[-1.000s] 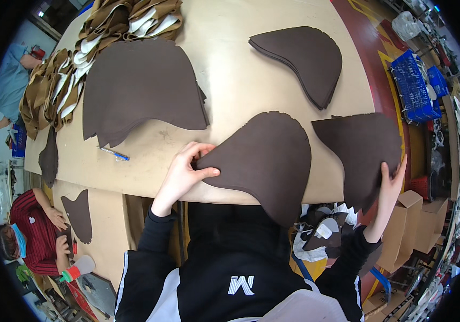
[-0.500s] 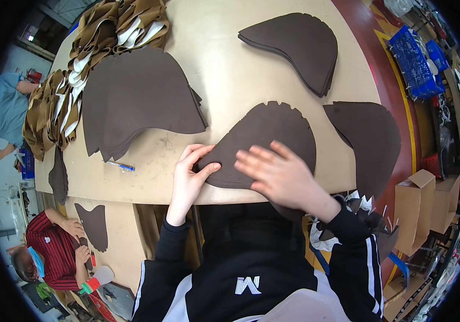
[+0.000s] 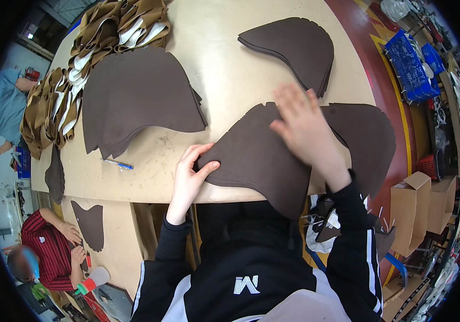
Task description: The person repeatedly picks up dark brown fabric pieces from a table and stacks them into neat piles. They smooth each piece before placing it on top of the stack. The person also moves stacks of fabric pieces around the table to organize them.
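A dark brown flat cut piece point(image 3: 257, 155), leather-like with small notches along its far edge, lies in front of me and overhangs the table's near edge. My left hand point(image 3: 190, 174) pinches its left corner, thumb on top. Over its far right edge, my right hand point(image 3: 302, 121) is open with fingers stretched, slightly blurred; whether it touches the piece I cannot tell. To the right lies another stack of brown pieces point(image 3: 369, 145), partly covered by my right hand's piece. Further stacks of similar pieces sit at far left point(image 3: 141, 96) and far right point(image 3: 299, 48).
Folded brown-and-white bundles point(image 3: 96, 43) fill the table's far left. A blue pen point(image 3: 118, 164) lies near the left stack. At the lower left a co-worker in a striped shirt point(image 3: 53, 252) handles something at another table. Cardboard boxes point(image 3: 409, 212) and a blue crate point(image 3: 409, 70) stand right.
My right hand has swept away from me and slightly right, from the piece's middle to its far edge. The left hand keeps its pinch on the corner.
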### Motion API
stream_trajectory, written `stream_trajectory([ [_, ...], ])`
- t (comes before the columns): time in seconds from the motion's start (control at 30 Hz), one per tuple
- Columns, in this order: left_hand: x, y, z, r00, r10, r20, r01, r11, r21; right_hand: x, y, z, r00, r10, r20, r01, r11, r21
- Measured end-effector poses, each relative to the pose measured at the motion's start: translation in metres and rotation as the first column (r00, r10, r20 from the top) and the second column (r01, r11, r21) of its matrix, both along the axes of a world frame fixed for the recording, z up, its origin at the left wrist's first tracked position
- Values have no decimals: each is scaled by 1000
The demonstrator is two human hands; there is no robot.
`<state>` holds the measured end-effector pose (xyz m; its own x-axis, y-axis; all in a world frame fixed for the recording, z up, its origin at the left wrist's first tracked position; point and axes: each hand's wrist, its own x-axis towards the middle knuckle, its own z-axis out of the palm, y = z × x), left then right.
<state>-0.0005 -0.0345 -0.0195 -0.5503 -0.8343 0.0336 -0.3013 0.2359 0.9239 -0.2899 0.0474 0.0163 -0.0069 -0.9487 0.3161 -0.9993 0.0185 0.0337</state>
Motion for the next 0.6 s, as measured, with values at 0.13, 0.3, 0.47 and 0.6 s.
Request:
stream_trajectory([
  [0.13, -3, -1, -2, 1000, -14, -8, 15, 999, 28, 67, 35, -27, 847, 460, 267, -481, 877, 16],
  [0.3, -6, 3, -6, 1000, 2, -8, -1, 999, 54, 27, -1, -25, 946, 225, 233, -255, 961, 109],
  [0.47, -11, 1, -2, 1000, 6, -26, -5, 998, 59, -34, -50, -27, 992, 41, 116, -46, 998, 41],
  [0.6, -8, 1, -6, 998, 24, -65, -23, 1000, 17, -10, -58, -13, 994, 105, 40, -103, 993, -51],
])
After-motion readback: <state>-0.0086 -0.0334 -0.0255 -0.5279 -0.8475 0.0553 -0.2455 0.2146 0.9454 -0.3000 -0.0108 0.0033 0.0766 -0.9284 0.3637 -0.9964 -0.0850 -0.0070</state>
